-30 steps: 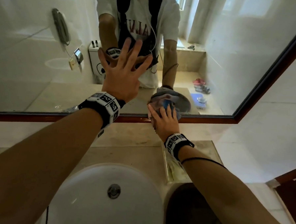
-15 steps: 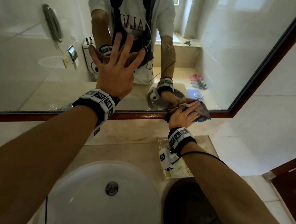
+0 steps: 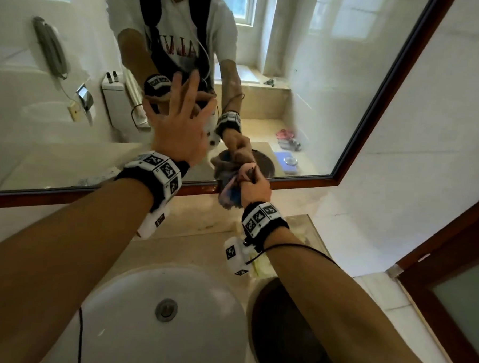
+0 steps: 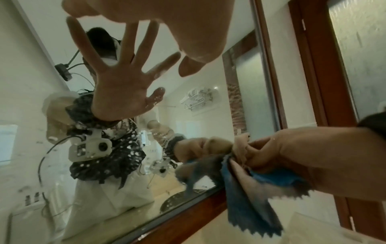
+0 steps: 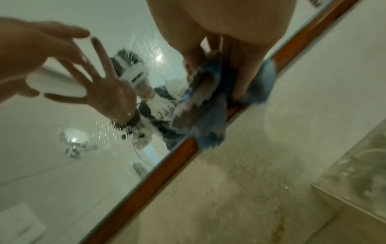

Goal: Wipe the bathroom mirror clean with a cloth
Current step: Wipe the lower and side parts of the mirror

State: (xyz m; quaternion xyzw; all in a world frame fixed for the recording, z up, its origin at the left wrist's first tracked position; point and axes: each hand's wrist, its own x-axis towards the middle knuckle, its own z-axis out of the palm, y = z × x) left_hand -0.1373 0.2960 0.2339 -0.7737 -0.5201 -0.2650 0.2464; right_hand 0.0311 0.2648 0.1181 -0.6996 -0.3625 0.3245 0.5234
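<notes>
The mirror (image 3: pixel 334 89) has a red-brown wooden frame (image 3: pixel 65 197) and fills the wall above the counter. My left hand (image 3: pixel 180 122) lies flat on the glass with its fingers spread, left of the cloth. My right hand (image 3: pixel 253 183) grips a bunched blue and pink cloth (image 3: pixel 231 192) at the mirror's lower edge, where it overlaps the frame. In the left wrist view the right hand (image 4: pixel 292 156) pinches the cloth (image 4: pixel 250 189) against the glass. In the blurred right wrist view, specks dot the glass near the cloth (image 5: pixel 208 123).
A white basin (image 3: pixel 155 329) sits in the beige counter below my arms. A dark round vessel (image 3: pixel 280 336) stands to its right, with a clear tray (image 3: pixel 307 240) behind that. A wooden door frame (image 3: pixel 450 275) stands at the right.
My right hand swung right along the mirror's lower edge with the cloth, then came back left, and now bunches the cloth. My left hand has stayed flat on the glass.
</notes>
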